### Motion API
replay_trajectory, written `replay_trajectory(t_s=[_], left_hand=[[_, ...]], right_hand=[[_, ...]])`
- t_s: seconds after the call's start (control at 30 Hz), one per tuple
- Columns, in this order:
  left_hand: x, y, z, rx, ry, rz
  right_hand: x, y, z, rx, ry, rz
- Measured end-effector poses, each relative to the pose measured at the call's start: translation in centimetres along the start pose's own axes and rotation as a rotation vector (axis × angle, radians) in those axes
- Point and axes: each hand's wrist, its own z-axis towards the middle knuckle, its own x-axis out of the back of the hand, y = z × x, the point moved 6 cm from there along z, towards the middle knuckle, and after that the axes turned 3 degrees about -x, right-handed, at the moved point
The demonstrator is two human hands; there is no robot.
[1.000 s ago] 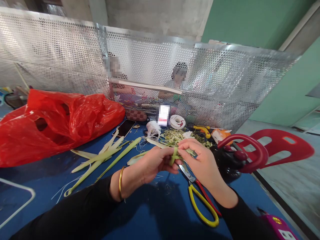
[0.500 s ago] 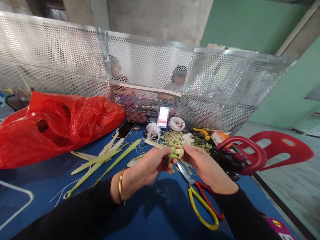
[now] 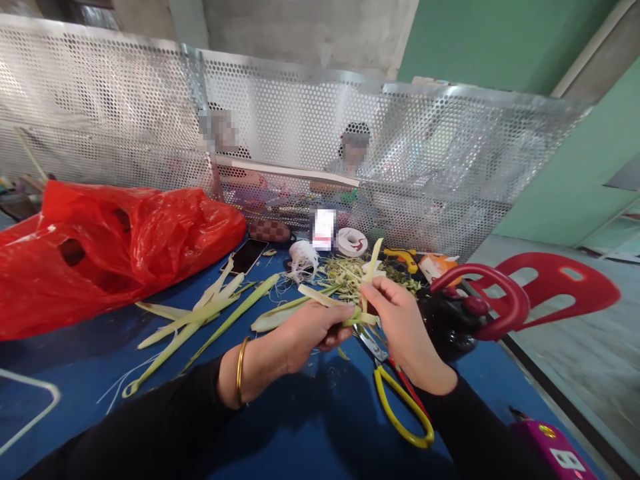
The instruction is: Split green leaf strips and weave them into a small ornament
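My left hand (image 3: 305, 332), with a gold bangle at the wrist, is closed on a small piece of folded pale green leaf strips (image 3: 367, 320). One loose end juts out to the left above the thumb. My right hand (image 3: 404, 327) pinches a single leaf strip (image 3: 375, 257), which stands up from between its thumb and fingers and meets the folded piece. Below the right hand, scissors (image 3: 421, 439) with one yellow and one red handle lie on the blue table (image 3: 295, 423), partly hidden by that hand. Long leaves (image 3: 197, 319) are spread to the left.
A red plastic bag (image 3: 115, 253) lies at the left. Behind the hands are a phone (image 3: 250, 257), white thread (image 3: 303, 257), a tape roll (image 3: 353, 241) and leaf scraps (image 3: 345, 275). A black container with a red handle (image 3: 523, 303) stands right. A perforated metal screen (image 3: 300, 100) crosses the back.
My right hand has drawn a strip up and out of the folded piece, so it now stands upright. The piece looks looser and more opened. The view has shifted slightly.
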Motion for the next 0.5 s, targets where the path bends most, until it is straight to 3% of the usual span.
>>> replay_trajectory(t_s=[0.17, 0.33, 0.5], left_hand=[[0.2, 0.5, -0.3, -0.065, 0.114, 0.026], [0.1, 1.3, -0.7, -0.13, 0.163, 0.03], [0.4, 1.2, -0.6, -0.162, 0.164, 0.051]], right_hand=[[0.3, -0.2, -0.1, 0.13, 0.072, -0.401], [-0.1, 1.0, 0.1, 0.085, -0.005, -0.452], [0.0, 0.8, 0.2, 0.163, 0.046, -0.539]])
